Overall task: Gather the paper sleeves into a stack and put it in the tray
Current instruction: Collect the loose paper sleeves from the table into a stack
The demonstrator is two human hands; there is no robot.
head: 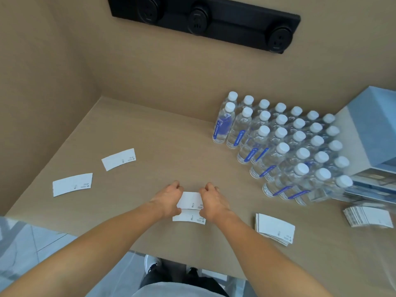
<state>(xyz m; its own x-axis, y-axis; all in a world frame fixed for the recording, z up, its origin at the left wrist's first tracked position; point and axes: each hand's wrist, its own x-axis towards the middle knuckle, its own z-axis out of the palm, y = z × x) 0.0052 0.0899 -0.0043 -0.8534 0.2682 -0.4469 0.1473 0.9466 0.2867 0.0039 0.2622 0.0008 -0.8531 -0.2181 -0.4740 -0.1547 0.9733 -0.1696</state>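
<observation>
Paper sleeves point(190, 200) pinched between left hand point(169, 199) and right hand point(212, 200) at table point(171, 146) centre, one more just beneath, two loose sleeves point(119, 159) at nine o'clock, sleeve stack point(275, 229) at four o'clock, water bottles point(285, 144) at two o'clock.

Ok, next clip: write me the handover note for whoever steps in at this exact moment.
Left hand and right hand: both grip the ends of a sleeve, holding it just over a second sleeve on the table.
Loose sleeves: two lie flat to the left, one near, one farther.
Stacks: one small stack on the table to the right; another stack at the far right edge, blurred.
Done: some sleeves are already stacked.
Left: gather the four loose sleeves, merge the stacks, put them in the tray. I cannot make out the tray for certain here.
</observation>
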